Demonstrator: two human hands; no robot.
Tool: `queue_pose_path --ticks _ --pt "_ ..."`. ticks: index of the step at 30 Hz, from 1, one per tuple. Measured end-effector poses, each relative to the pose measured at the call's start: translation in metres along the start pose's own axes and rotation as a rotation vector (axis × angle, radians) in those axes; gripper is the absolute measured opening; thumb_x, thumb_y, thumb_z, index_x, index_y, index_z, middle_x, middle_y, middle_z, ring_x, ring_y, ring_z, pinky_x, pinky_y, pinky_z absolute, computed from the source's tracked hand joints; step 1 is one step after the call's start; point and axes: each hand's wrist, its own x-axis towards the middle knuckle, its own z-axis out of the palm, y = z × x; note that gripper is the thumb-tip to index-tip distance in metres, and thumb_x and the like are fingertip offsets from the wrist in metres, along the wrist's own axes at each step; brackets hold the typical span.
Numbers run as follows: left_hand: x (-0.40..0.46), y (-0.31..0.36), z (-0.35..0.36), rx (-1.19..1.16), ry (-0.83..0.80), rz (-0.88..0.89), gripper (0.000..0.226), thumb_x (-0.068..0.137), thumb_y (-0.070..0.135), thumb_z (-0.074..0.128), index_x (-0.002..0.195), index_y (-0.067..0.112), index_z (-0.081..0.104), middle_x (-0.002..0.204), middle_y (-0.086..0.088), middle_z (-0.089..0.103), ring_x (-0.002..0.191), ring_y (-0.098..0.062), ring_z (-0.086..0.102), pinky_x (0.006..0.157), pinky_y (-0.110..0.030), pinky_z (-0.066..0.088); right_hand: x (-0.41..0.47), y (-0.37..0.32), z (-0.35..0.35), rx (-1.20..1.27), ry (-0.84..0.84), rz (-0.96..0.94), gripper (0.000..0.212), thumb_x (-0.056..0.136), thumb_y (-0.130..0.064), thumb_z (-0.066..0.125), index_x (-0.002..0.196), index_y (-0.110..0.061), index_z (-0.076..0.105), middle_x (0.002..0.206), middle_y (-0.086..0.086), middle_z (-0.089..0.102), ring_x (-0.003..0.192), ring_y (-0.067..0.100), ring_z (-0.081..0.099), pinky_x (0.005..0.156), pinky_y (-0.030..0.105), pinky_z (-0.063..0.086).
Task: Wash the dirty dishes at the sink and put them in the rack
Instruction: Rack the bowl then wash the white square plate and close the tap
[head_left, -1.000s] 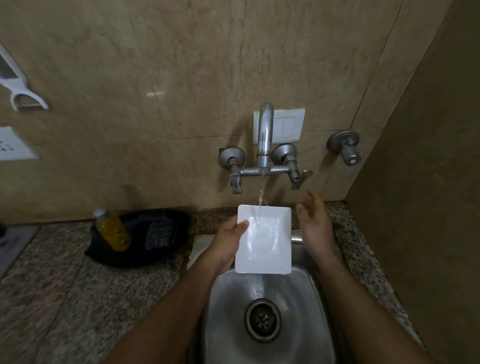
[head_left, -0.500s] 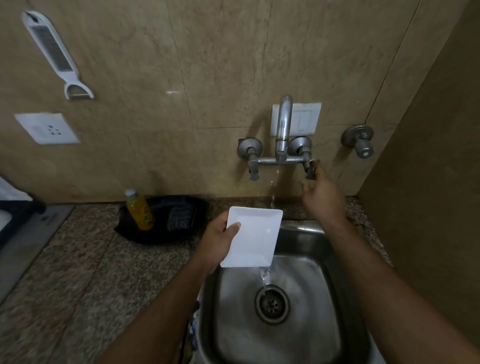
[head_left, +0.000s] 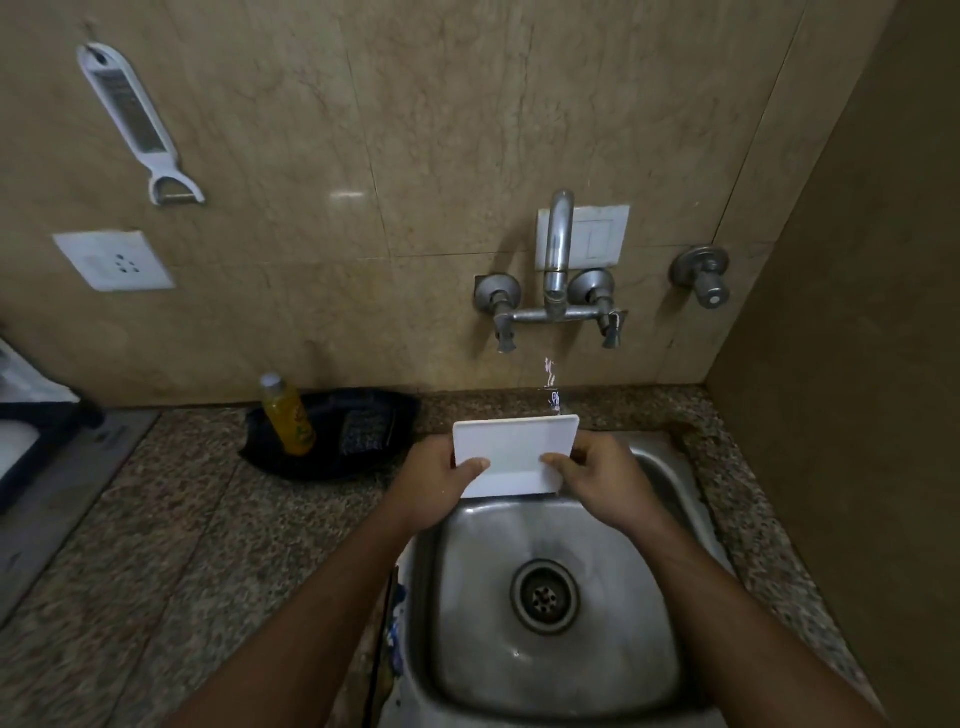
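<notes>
A white square plate (head_left: 511, 447) is held over the far edge of the steel sink (head_left: 670, 525). My left hand (head_left: 436, 483) grips its left side with the thumb on top. My right hand (head_left: 597, 480) grips its right side, thumb also lying on the plate's face. Above them the wall tap (head_left: 557, 260) lets only a thin broken trickle fall behind the plate's far edge. The sink basin is wet, with the drain (head_left: 544, 596) in its middle.
A black tray (head_left: 395, 415) on the granite counter (head_left: 156, 545) holds a yellow soap bottle (head_left: 288, 415) and a scrub pad (head_left: 363, 428). A white grater (head_left: 132, 119) and a socket (head_left: 111, 260) are on the wall. A side wall closes the right.
My right hand left the tap's right handle and took hold of the plate's right side. The water stream has thinned to a trickle. The plate sits flatter and farther back.
</notes>
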Motion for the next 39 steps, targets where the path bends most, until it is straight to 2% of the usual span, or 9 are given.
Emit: queue_pose_path --ticks 7,12,16,20,23,26,31,35,39 --pt "0.005 0.004 0.004 0.252 0.050 -0.016 0.036 0.092 0.033 0.065 0.092 -0.003 0.071 0.081 -0.010 0.071 0.072 -0.015 0.062 0.063 -0.024 0.042 -0.008 0.005 0.005 -0.226 0.085 -0.012 0.018 0.095 -0.031 0.063 0.095 -0.017 0.074 0.088 -0.002 0.075 0.070 0.003 0.064 0.063 0.023 0.049" --pt "0.005 0.004 0.005 0.237 -0.010 0.018 0.026 0.094 0.027 0.063 0.108 0.008 0.073 0.101 -0.003 0.074 0.092 -0.013 0.067 0.073 -0.017 0.040 -0.012 0.008 0.012 -0.086 0.044 0.053 0.026 0.094 -0.024 0.064 0.118 -0.015 0.070 0.111 0.000 0.073 0.103 0.012 0.067 0.083 0.019 0.047" --pt "-0.002 0.013 -0.002 0.313 0.027 0.063 0.024 0.094 0.029 0.061 0.106 0.011 0.073 0.101 -0.006 0.074 0.088 -0.011 0.064 0.071 -0.022 0.040 -0.011 0.003 0.005 -0.094 0.066 0.030 0.006 0.088 -0.026 0.071 0.094 -0.026 0.073 0.085 -0.013 0.073 0.074 -0.011 0.062 0.065 0.006 0.044" --pt "-0.008 0.018 -0.010 0.375 0.117 0.193 0.024 0.097 0.031 0.056 0.108 0.016 0.071 0.096 -0.003 0.074 0.089 -0.020 0.067 0.073 -0.029 0.046 -0.009 0.002 0.000 -0.125 0.163 -0.110 0.010 0.087 -0.028 0.073 0.096 -0.024 0.073 0.085 -0.015 0.072 0.075 -0.004 0.065 0.071 0.019 0.052" --pt "-0.010 0.006 -0.001 0.394 0.043 0.057 0.027 0.097 0.031 0.058 0.086 0.008 0.070 0.088 -0.011 0.072 0.088 -0.027 0.067 0.063 -0.025 0.030 -0.010 0.000 0.007 -0.206 0.020 -0.068 0.015 0.089 -0.029 0.071 0.103 -0.023 0.073 0.092 -0.006 0.075 0.072 0.000 0.065 0.068 0.018 0.049" --pt "-0.014 -0.002 0.002 0.350 0.169 0.104 0.031 0.096 0.032 0.058 0.103 0.007 0.075 0.101 -0.010 0.075 0.094 -0.023 0.068 0.073 -0.021 0.039 -0.013 0.000 0.012 -0.197 0.112 -0.158 0.009 0.091 -0.020 0.069 0.098 -0.023 0.074 0.086 -0.007 0.073 0.073 0.002 0.062 0.063 0.006 0.040" --pt "-0.016 -0.016 0.003 0.414 0.087 0.074 0.034 0.096 0.036 0.056 0.097 0.006 0.074 0.096 -0.013 0.074 0.091 -0.028 0.068 0.071 -0.030 0.042 -0.014 0.006 0.023 -0.206 -0.010 -0.038 0.010 0.093 -0.030 0.065 0.094 -0.024 0.072 0.080 -0.007 0.072 0.076 0.007 0.067 0.072 0.028 0.054" --pt "-0.021 -0.016 -0.003 0.374 0.203 0.191 0.034 0.094 0.031 0.051 0.110 0.012 0.074 0.105 -0.007 0.076 0.094 -0.023 0.068 0.084 -0.025 0.043 -0.016 0.004 0.024 -0.166 0.155 -0.115 0.013 0.091 -0.018 0.068 0.100 -0.023 0.075 0.080 -0.005 0.074 0.072 0.009 0.067 0.066 0.022 0.050" --pt "-0.027 -0.030 -0.007 0.421 0.107 -0.067 0.037 0.096 0.038 0.058 0.090 0.004 0.072 0.093 -0.016 0.073 0.089 -0.029 0.066 0.067 -0.030 0.034 -0.010 -0.001 0.040 -0.233 -0.058 -0.070 0.006 0.093 -0.031 0.065 0.095 -0.030 0.070 0.075 -0.010 0.070 0.073 0.004 0.066 0.072 0.029 0.054"
